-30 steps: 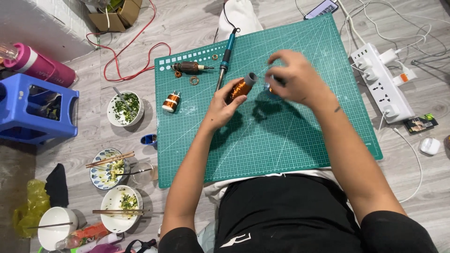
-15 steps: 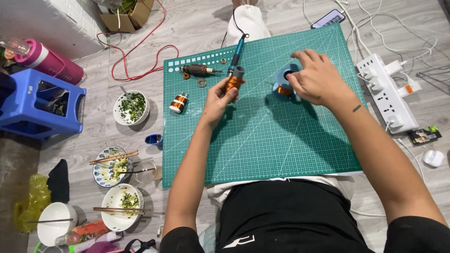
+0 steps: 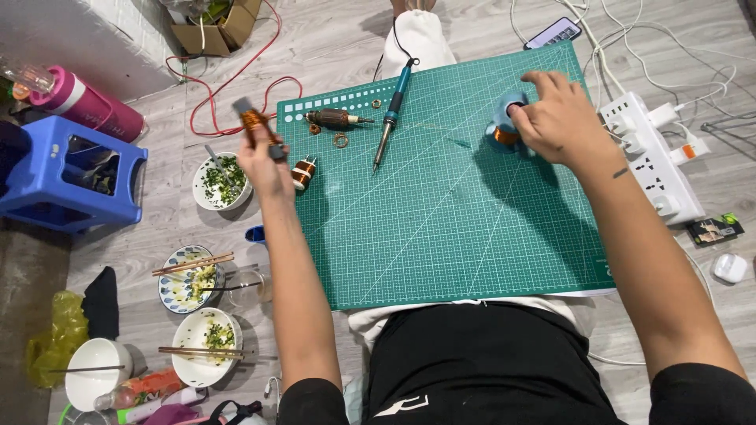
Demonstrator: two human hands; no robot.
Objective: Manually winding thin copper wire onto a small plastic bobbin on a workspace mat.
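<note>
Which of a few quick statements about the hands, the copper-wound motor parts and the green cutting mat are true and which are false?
1. The left hand holds a copper-wound motor rotor up beside the left edge of the green gridded cutting mat. True.
2. The right hand lies flat and empty on the mat. False: it grips a blue-and-copper motor part.
3. The blue-handled soldering iron lies on the mat, apart from both hands. True.
4. The white power strip sits left of the mat. False: it lies along the mat's right edge.
5. The blue plastic stool stands on the mat. False: it stands on the floor, far left.
</note>
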